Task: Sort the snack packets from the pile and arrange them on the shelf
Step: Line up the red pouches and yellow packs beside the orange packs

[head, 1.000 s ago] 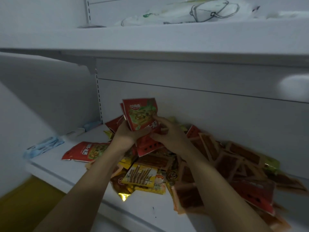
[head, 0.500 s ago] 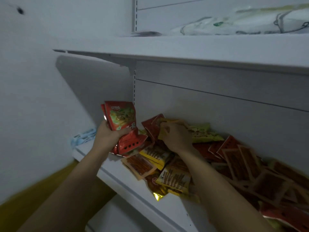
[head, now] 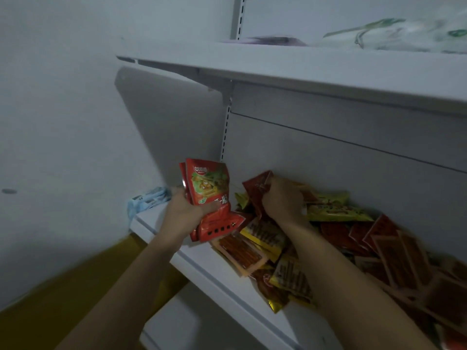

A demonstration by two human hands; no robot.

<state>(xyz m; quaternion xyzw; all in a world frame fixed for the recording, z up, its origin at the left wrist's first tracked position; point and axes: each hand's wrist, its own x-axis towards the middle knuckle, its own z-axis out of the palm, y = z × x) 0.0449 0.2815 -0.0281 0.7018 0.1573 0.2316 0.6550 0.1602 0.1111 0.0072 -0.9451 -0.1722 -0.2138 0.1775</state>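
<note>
The left hand [head: 184,213] clasps a small upright stack of glossy red foil snack packets [head: 210,186] above the white metal shelf [head: 199,263]. The right hand [head: 283,201] curls its fingers round a dark red packet [head: 255,188] at the near end of the pile of mixed packets [head: 338,233] on that shelf.

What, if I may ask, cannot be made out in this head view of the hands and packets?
Head view only:
Stack of red packets in the left hand: count hidden, they overlap.
Right hand: fingertips hidden behind the dark red packet it grips.
Pile: cut off by the right edge.
Bag on the upper shelf: blurred, print unreadable.
</note>
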